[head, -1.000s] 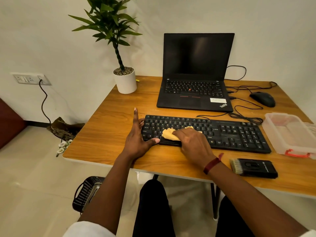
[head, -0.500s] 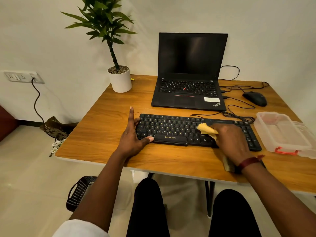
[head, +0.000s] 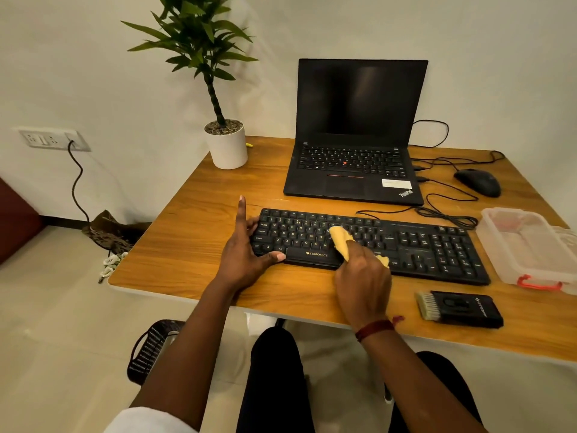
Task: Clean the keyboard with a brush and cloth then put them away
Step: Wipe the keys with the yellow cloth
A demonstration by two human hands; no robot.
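The black keyboard (head: 431, 248) lies across the middle of the table (head: 187, 245), parallel to its front edge and set back a little from it. A yellow cloth (head: 340, 240) is bunched in the right hand (head: 362, 285), whose fingers are curled round it. One fold sticks out ahead onto the letter keys just above the space bar, so this looks like the wiping step. The left hand (head: 243, 257) braces the keyboard's left end with its forefinger straight and its thumb laid against the front edge. It grips nothing; most likely it stops the board sliding under the strokes. The brush (head: 462, 309) rests flat near the front edge, right of the right wrist (parked within reach, its turn probably over). Near the right edge stands a clear plastic box (head: 530, 251), open and with nothing in it, a likely home for both tools.
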